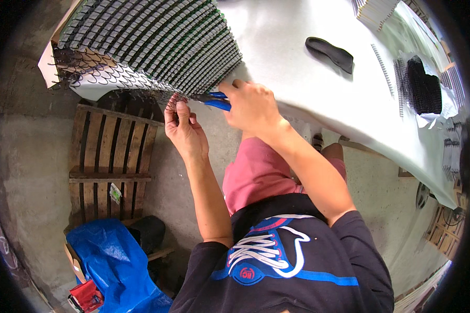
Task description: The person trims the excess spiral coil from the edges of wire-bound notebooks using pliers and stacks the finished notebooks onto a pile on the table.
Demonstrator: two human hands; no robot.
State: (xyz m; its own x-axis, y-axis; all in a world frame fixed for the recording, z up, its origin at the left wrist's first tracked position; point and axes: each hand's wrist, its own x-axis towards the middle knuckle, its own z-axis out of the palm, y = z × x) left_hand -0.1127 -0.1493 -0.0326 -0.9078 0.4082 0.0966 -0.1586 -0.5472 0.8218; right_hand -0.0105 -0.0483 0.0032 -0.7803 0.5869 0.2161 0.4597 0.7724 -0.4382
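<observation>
Two bare hands, close together at the near edge of a table. Nearest the camera: black printed T-shirt [324, 250], then salmon-pink cloth shorts [258, 164].

Left hand [187, 130]: thumb and fingers pressed together, pinching a small reddish-dark, wire-like piece [177, 98]; its exact form is too small to tell. Right hand [253, 107]: curled around dark metal pliers with blue handles [218, 105], handles somewhat apart; cannot tell whether the jaws bite on anything.

Key relation (judgement): the pliers' long axis runs roughly crosswise, handles in the right hand, jaws pointing left toward the left fingertips. The piece lies just beside the jaw end. The left hand is nearer, with the piece at its fingertips, ahead of the palm; from the right hand the piece lies to the left, past the tool.

Beyond: wide curved array of black rows and grey blocks [151, 41], dark looped fringe [96, 73] along its left and near sides; whether the piece joins it, cannot tell. White-covered table [308, 88] under it; farther right, a flat black curved strip [330, 53].
</observation>
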